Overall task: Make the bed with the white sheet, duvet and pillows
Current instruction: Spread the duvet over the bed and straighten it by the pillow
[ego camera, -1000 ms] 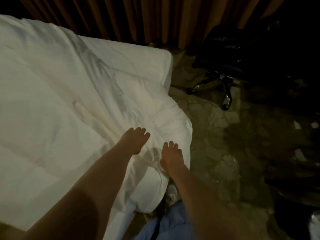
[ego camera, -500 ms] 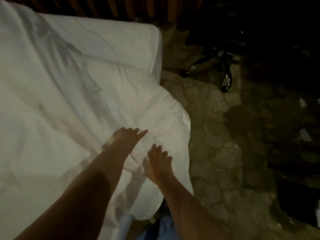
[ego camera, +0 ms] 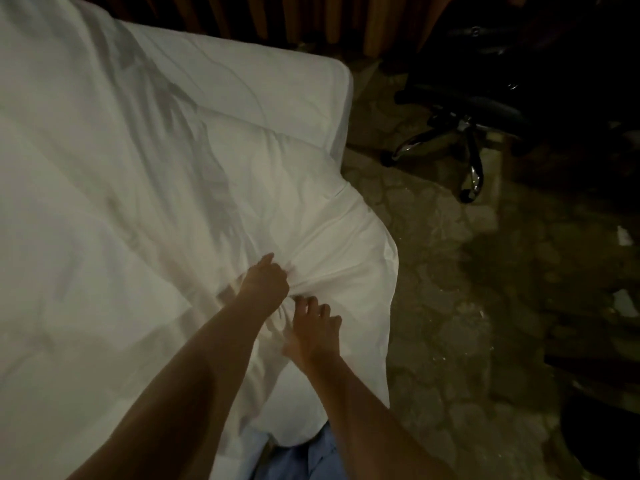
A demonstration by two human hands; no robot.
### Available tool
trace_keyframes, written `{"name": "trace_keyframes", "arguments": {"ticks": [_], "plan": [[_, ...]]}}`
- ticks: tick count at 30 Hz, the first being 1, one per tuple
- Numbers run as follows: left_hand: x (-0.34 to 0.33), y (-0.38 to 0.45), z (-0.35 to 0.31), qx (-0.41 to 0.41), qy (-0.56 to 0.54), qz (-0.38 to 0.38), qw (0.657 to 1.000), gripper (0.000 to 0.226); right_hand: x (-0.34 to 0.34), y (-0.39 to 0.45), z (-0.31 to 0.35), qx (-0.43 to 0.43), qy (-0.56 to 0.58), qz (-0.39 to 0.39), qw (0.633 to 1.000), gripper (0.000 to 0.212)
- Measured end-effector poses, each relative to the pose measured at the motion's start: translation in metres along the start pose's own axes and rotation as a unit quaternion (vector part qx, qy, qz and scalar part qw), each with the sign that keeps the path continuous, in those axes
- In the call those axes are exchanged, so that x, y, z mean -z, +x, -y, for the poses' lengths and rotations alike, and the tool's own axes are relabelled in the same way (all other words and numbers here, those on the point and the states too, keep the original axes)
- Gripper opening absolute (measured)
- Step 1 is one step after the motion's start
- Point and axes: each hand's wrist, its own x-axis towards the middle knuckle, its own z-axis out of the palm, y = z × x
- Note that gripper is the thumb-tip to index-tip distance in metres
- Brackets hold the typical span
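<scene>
Left hand: your left hand (ego camera: 266,280) sits on the white duvet (ego camera: 138,209) near the bed's corner, fingers curled into a fist that bunches a fold of the cover; creases fan out to the right from your knuckles.
Right hand: your right hand (ego camera: 313,332) lies just beside and below the left one, fingers (ego camera: 323,311) bent down into the same gathered fabric; whether they pinch it or only press it, you cannot tell from this angle.
Duvet: it spreads over most of the bed, rumpled, and its corner (ego camera: 363,271) hangs over the mattress edge toward the floor, in front of your legs.
Sheet: a smoother white sheet (ego camera: 277,81) covers the far corner of the mattress, bare of the duvet.
Floor: dark stone-patterned flooring (ego camera: 450,306) to your right, with a few pale scraps on it.
Chair: a black office chair (ego camera: 467,126) with a chrome star base stands near the bed's far corner.
Curtain: orange-brown pleated curtains (ego camera: 311,19) hang behind the bed.
</scene>
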Motion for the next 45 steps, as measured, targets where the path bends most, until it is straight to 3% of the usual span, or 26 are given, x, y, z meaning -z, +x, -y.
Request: {"name": "trace_keyframes", "arguments": {"ticks": [2,3,7,10,13,19,21,22,24,25,27,30,32,35,36,39,42,44,45], "plan": [[0.007,-0.011,0.009,-0.004,-0.040,0.002,0.999,0.032,0.008,-0.001,0.009,-0.023,-0.005,-0.023,0.999,0.099],[0.010,-0.018,0.014,0.001,-0.052,-0.015,0.999,0.032,0.011,0.000,0.014,-0.042,0.007,-0.027,0.999,0.094],[0.015,-0.052,0.033,0.043,-0.101,-0.093,0.990,0.044,0.044,0.006,0.025,-0.089,0.056,-0.109,0.988,0.039],[0.014,-0.077,0.049,0.064,-0.092,-0.121,0.986,0.057,0.073,-0.008,0.030,-0.046,0.026,-0.172,0.984,0.027],[0.011,-0.099,0.055,0.076,-0.100,-0.111,0.986,0.073,0.089,-0.019,0.030,0.001,-0.029,-0.217,0.976,0.030],[0.009,-0.137,0.055,0.139,-0.070,-0.151,0.976,0.039,0.120,-0.038,0.031,0.022,-0.074,-0.144,0.987,0.030],[0.022,-0.153,0.075,0.099,-0.050,-0.240,0.964,0.042,0.131,-0.039,0.033,0.041,-0.091,-0.139,0.985,0.030],[0.035,-0.161,0.091,0.101,-0.032,-0.283,0.953,0.046,0.146,-0.038,0.038,0.053,-0.098,-0.187,0.976,0.031],[0.068,-0.181,0.129,0.148,-0.018,-0.261,0.954,0.047,0.192,-0.024,0.050,0.057,-0.122,-0.336,0.932,0.033],[0.087,-0.190,0.148,0.188,-0.017,-0.249,0.950,0.045,0.227,-0.018,0.056,0.061,-0.125,-0.356,0.924,0.033],[0.124,-0.211,0.173,0.242,-0.014,-0.278,0.929,0.040,0.291,-0.016,0.064,0.059,-0.144,-0.319,0.935,0.030],[0.132,-0.221,0.167,0.266,-0.071,-0.317,0.907,0.039,0.316,-0.028,0.059,0.017,-0.185,-0.348,0.919,0.027],[0.094,-0.204,0.133,0.227,-0.113,-0.312,0.915,0.035,0.272,-0.048,0.054,0.028,-0.180,-0.286,0.941,0.030],[0.018,-0.183,0.058,0.124,-0.057,-0.286,0.949,0.024,0.153,-0.084,0.050,0.033,-0.126,-0.058,0.990,0.028],[0.002,-0.180,0.045,0.106,-0.061,-0.230,0.965,0.023,0.126,-0.093,0.052,0.049,-0.103,-0.056,0.992,0.025],[0.000,-0.183,0.046,0.113,-0.090,-0.133,0.981,0.028,0.122,-0.088,0.054,0.029,-0.056,-0.145,0.987,0.012],[0.033,-0.197,0.070,0.146,-0.071,-0.169,0.972,0.030,0.162,-0.077,0.049,0.056,-0.092,-0.172,0.979,0.027],[0.066,-0.209,0.092,0.167,-0.081,-0.197,0.963,0.030,0.204,-0.072,0.036,0.045,-0.116,-0.302,0.945,0.023],[0.085,-0.218,0.104,0.180,-0.085,-0.217,0.956,0.030,0.224,-0.072,0.031,0.045,-0.125,-0.328,0.935,0.023]]}}
